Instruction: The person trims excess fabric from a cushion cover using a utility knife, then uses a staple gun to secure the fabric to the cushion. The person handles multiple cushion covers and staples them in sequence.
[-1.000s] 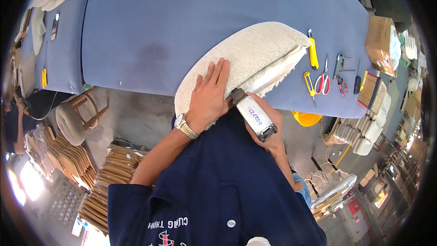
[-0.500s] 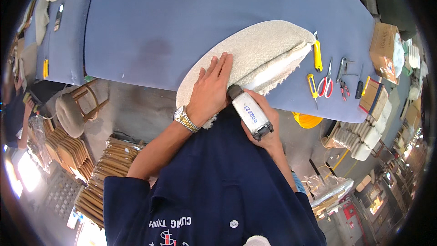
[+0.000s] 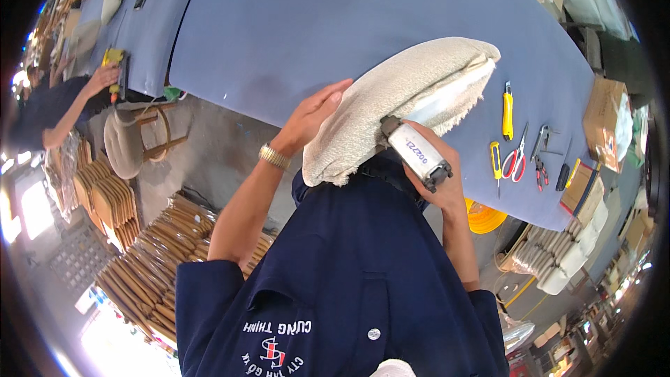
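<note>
A beige fabric-covered seat cushion lies tilted over the near edge of the blue table. Its loose, frayed fabric edge and white padding face toward me on the right. My left hand is at the cushion's left side, fingers stretched out, the tips against or just beside its edge; exact contact is hard to see. Wrapped round a white and black staple gun, my right hand keeps its nose at the cushion's near edge. The gun's handle is hidden beneath its body.
On the table's right lie two yellow utility knives, red-handled scissors, pliers and a cardboard box. A yellow round object is below the edge. Stacked wooden parts stand left, near a stool and a co-worker's hand with a yellow tool.
The cushion has tipped up and shifted right in the picture. My left hand has gone from lying flat on top to its left side. The staple gun stays in my right hand.
</note>
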The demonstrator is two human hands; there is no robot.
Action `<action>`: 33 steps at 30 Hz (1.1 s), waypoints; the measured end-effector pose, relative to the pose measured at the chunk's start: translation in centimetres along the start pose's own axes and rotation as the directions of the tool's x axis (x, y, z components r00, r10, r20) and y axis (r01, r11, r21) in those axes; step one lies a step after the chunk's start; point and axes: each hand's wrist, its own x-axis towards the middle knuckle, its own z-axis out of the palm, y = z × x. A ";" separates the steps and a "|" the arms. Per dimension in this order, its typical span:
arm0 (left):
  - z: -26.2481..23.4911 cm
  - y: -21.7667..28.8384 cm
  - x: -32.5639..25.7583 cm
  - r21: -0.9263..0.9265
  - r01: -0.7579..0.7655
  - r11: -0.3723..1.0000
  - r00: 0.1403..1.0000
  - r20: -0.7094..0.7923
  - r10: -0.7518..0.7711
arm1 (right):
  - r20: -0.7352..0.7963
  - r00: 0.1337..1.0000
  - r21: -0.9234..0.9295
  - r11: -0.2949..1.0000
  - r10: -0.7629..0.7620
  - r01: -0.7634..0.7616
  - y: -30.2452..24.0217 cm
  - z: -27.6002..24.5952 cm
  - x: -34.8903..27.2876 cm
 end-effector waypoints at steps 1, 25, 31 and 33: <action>-0.4 -0.5 0.5 0.215 0.042 0.976 0.999 -0.027 -0.037 | -0.004 1.000 -0.005 1.000 0.002 -0.002 0.1 -0.1 -0.3; 7.5 0.6 -0.9 0.777 0.028 0.628 0.997 -0.070 0.042 | -0.011 0.996 -0.140 0.986 0.091 -0.092 -1.1 0.2 -2.1; 8.4 0.6 -0.8 0.800 0.033 0.600 0.994 -0.091 0.066 | 0.018 0.982 -0.063 0.981 0.186 -0.184 -1.5 0.2 -1.9; 8.5 0.4 -0.8 0.805 0.025 0.593 0.992 -0.095 0.087 | -0.011 0.980 -0.044 0.979 0.201 -0.201 -1.5 0.6 -1.6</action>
